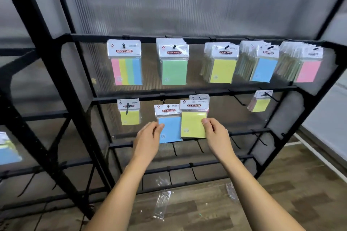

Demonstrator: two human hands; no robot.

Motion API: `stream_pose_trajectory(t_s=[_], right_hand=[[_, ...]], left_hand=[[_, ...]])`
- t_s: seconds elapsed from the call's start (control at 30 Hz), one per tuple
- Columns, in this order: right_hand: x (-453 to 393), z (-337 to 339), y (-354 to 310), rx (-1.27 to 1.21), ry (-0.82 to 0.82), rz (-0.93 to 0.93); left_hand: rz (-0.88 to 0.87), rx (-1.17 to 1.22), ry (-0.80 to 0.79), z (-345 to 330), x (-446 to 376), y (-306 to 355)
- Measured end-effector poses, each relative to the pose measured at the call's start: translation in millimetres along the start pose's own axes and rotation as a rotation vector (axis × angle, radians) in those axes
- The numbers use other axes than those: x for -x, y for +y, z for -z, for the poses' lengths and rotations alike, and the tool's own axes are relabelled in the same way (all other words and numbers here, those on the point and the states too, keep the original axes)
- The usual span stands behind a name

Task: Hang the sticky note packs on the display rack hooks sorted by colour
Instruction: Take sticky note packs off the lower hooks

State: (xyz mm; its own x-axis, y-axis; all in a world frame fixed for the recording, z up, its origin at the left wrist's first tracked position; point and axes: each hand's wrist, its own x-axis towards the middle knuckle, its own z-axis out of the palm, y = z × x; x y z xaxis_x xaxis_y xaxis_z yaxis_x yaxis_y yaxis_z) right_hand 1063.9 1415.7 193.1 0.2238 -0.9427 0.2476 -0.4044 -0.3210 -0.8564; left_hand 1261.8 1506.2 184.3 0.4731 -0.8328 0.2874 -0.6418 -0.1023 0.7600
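left hand (148, 137) pinching, arm extended | right hand (216, 134) pinching, arm extended

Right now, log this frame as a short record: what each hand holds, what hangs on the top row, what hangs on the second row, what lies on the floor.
left hand: pinches blue pack by its left edge
right hand: pinches yellow pack by its right edge
top row, left to right: multicolour pack, green, yellow, blue, pink
second row: small yellow pack at left, another yellow at right
floor: clear plastic wrappers
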Motion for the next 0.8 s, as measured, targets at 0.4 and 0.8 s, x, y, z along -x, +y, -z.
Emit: stream_pose_trajectory(t_s=[0.4, 0.8], right_hand=[[-63.5, 82.2, -31.1, -0.097, 0.048, 0.112], [-127.2, 116.9, -54.8, -0.067, 0.043, 0.192]], left_hand=[[-0.066, 0.145, 0.056, -18.1, -33.9, 89.6], [-0.056, 0.134, 0.104, -34.6, -47.4, 117.4]])
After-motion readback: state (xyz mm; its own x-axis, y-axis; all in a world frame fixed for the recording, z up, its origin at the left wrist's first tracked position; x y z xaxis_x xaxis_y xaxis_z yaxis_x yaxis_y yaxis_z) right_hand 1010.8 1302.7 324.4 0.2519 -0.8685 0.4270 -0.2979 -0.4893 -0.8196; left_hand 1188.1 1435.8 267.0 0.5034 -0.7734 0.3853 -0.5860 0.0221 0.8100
